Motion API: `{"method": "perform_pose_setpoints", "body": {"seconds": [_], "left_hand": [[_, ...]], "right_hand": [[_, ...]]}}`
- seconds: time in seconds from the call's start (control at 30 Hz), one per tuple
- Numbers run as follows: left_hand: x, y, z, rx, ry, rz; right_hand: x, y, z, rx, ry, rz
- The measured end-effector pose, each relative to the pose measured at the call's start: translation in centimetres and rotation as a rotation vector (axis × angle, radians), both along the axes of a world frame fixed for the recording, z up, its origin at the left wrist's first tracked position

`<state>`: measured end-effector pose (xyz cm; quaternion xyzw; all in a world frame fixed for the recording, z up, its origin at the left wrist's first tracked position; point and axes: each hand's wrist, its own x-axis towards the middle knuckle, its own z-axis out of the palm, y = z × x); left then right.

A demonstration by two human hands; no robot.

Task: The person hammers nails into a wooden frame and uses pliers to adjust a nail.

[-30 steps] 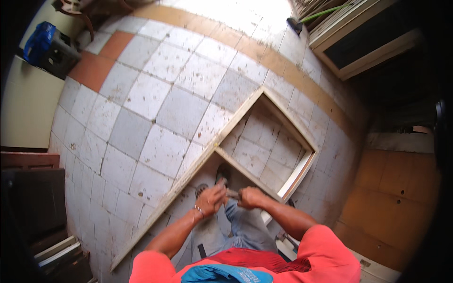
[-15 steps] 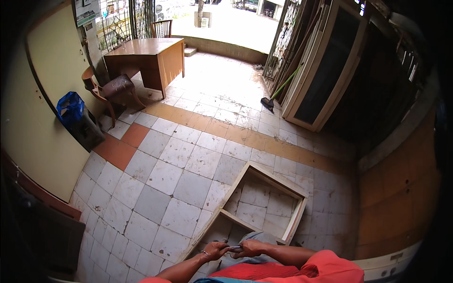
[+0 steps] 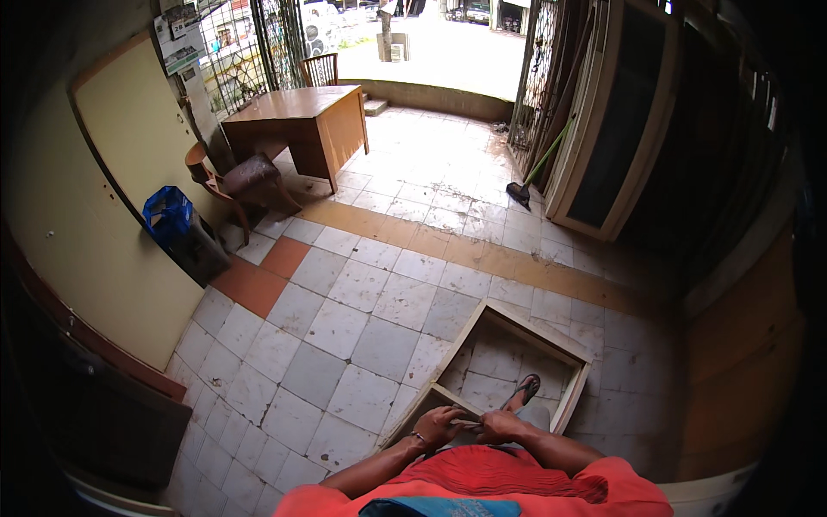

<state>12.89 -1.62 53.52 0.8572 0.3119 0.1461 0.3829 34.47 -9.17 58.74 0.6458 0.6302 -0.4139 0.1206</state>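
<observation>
Tiled floor (image 3: 345, 327) spreads away toward a far wooden desk (image 3: 297, 121), a chair (image 3: 245, 181) and a blue bin (image 3: 168, 215) on the left. Near the bottom edge, the left hand (image 3: 439, 424) and right hand (image 3: 501, 425) meet, fingers curled together on the near rail of a pale wooden frame (image 3: 482, 323). It lies flat, its long axis running from near left to far right. A sandalled foot (image 3: 525, 389) rests inside it.

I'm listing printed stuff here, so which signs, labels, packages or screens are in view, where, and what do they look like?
Posters: top left on the wall beside the window grille, overlapping rectangular sheets, pale with green and dark patches.
No packages or screens that I can make out.
</observation>
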Motion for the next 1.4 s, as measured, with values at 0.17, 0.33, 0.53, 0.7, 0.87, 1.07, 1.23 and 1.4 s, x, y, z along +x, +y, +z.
{"method": "perform_pose_setpoints", "body": {"seconds": [0.17,0.33,0.53,0.7,0.87,1.07,1.23,1.4], "left_hand": [[7.4,3.7,-0.6,0.020,-0.066,-0.271],[16.4,7.7,-1.2,-0.036,0.072,-0.327],[26.5,12.6,-2.4,-0.002,0.357,-0.500],[32.4,17.8,-4.6,-0.191,0.547,-0.395],[35.1,23.9,-9.5,-0.539,0.068,0.166],[41.9,28.9,-13.3,-0.801,0.040,0.467],[44.8,31.0,-19.1,-0.864,0.083,0.588],[46.7,35.1,-26.5,-0.843,0.068,0.682]], "right_hand": [[5.0,3.5,-0.6,0.010,0.076,-0.064],[13.1,7.2,-1.5,0.056,-0.023,0.017],[27.3,9.9,-7.0,0.004,0.111,-0.121],[40.6,8.3,-11.6,-0.176,0.083,-0.400],[51.2,9.1,-15.8,-0.247,-0.021,-0.785],[56.3,3.6,-25.3,-0.179,0.199,-1.421],[54.4,2.5,-31.9,-0.233,0.080,-1.483],[53.6,6.5,-37.7,-0.049,-0.107,-1.268]]}}
